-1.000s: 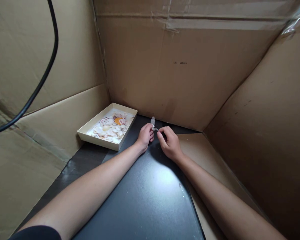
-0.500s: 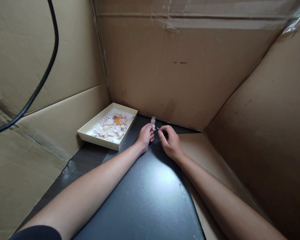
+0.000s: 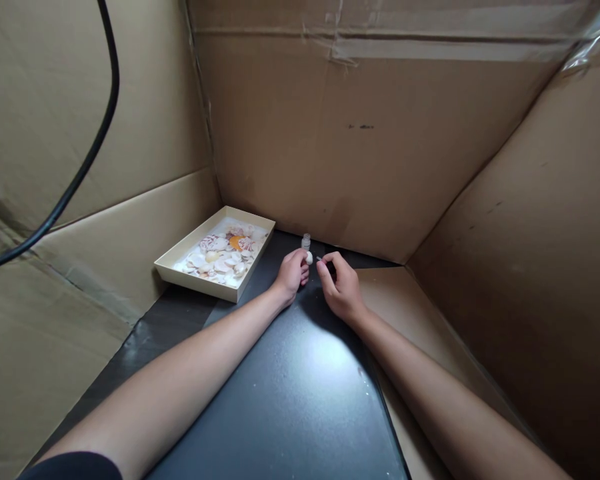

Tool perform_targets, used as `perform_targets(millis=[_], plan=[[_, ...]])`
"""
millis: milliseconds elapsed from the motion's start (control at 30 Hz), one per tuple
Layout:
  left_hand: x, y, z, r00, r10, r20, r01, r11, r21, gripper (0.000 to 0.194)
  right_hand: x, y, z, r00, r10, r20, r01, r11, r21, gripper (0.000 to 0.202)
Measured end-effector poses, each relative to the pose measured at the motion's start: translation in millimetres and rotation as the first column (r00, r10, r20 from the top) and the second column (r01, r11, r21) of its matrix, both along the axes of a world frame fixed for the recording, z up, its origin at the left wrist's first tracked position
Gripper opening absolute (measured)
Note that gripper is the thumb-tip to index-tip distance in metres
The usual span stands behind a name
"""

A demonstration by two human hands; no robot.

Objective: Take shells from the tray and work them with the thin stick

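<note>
Pinched between thumb and fingers of my left hand [image 3: 293,272] is a small white shell [image 3: 309,258]. My right hand [image 3: 341,283] is closed on a thin, pale-tipped tool [image 3: 319,259], perhaps a small brush; most of it is hidden by the fingers. Its tip points at the shell across a narrow gap. Just behind the left fingers a little clear glass bottle [image 3: 306,241] stands upright on the dark tabletop [image 3: 280,393]. Left of my hands, a cream tray [image 3: 197,285] holds many shells, mostly white, with one orange and some striped.
Cardboard walls [image 3: 340,153] enclose the work surface at the back and both sides. A flat cardboard sheet [image 3: 400,300] lies along the right of the tabletop. At the upper left a black cable [image 3: 111,100] hangs in front of the wall.
My left fingers have turned the shell, so its plain white side now shows instead of a dark spot. The tool in my right hand has drawn slightly away from it.
</note>
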State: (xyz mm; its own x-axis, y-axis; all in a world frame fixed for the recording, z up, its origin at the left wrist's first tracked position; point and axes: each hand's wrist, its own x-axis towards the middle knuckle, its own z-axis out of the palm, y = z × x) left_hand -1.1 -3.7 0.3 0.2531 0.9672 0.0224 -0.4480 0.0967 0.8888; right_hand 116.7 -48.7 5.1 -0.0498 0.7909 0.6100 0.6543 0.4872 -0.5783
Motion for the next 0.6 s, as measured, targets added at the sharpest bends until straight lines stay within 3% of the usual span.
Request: perform_targets(millis=[233, 367, 600], plan=[[-0.3, -0.3, 1.3, 1.0, -0.01, 0.014, 0.01, 1.0, 0.007, 0.013, -0.3, -2.2, 2.5, 1.0, 0.012, 0.029, -0.013, 1.0, 0.021, 0.016], [-0.8, -1.4, 2.7, 0.999, -0.025, 0.026, 0.024, 1.0, 0.019, 0.01, 1.2, -2.1, 3.2, 0.996, 0.086, 0.027, -0.087, 0.996, 0.037, 0.015], [-0.9, 0.0, 0.9, 0.998, -0.019, 0.055, 0.018, 1.0, 0.025, 0.011, 2.7, -0.6, 2.2, 0.997, 0.074, 0.031, -0.075, 0.996, 0.042, 0.015]])
